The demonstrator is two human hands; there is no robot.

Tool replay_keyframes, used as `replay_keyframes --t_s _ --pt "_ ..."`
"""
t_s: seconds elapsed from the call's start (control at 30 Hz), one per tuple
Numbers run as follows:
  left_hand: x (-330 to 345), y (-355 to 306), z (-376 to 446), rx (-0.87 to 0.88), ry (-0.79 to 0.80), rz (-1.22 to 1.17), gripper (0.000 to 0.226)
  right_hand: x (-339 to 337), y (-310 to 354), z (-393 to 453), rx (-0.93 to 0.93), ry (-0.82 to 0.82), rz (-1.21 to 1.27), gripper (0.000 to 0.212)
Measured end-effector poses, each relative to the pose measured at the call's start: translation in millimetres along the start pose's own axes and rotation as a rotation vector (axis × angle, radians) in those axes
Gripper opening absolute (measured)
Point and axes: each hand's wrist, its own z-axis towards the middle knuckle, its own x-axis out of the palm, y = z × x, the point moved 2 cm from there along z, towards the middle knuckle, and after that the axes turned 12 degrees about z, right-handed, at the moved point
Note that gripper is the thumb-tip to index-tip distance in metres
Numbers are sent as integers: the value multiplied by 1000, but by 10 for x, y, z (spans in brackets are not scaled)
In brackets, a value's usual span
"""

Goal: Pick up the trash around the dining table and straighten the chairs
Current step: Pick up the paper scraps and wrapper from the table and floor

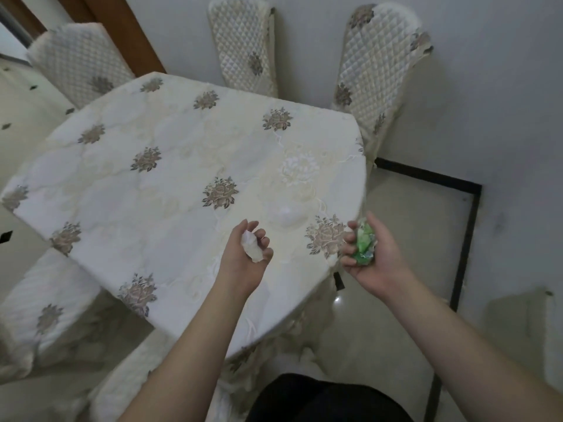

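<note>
My left hand (247, 257) hovers over the near right part of the dining table (158, 178) and grips a crumpled white tissue (251, 245). My right hand (370, 254) is just past the table's right edge, palm up, fingers curled round a crumpled green and white wrapper (364, 242). Another white crumpled tissue (285, 215) lies on the floral tablecloth just beyond my left hand. Quilted chairs ring the table: one at the back left (80, 60), one at the back middle (245, 44), one at the back right (377, 71), turned at an angle.
Two more covered chairs stand at the near left (45, 303) and at the near edge (137, 376). A white wall runs behind and to the right. A black strip (466, 239) borders the tiled floor on the right. A wooden frame (122, 28) stands at the back left.
</note>
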Motion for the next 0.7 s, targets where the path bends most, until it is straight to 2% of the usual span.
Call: replay_keyframes --t_s 0.2,0.23,0.3,0.37,0.47,0.53,0.6,0.7 --pt "-79 -103 597 -65 -132 12 16 130 88 465 5 -41 -82 27" --pt "-50 -133 699 -64 -167 71 15 149 115 530 1 -43 -101 26" --pt "37 -195 879 -12 -250 378 13 195 180 640 -6 -68 -136 26" --pt "120 -205 1058 112 -284 742 13 237 240 746 -12 -84 -152 26" --pt "203 -221 1321 292 -268 1138 16 267 306 890 -26 -109 -145 25" --pt "204 -215 1515 528 -308 1449 20 272 317 975 -13 -110 -142 27" --pt "202 -163 1668 728 -352 1620 23 258 325 1059 5 -107 -158 28" --pt "191 -22 1810 881 -416 1731 31 260 391 1195 30 -102 -208 27"
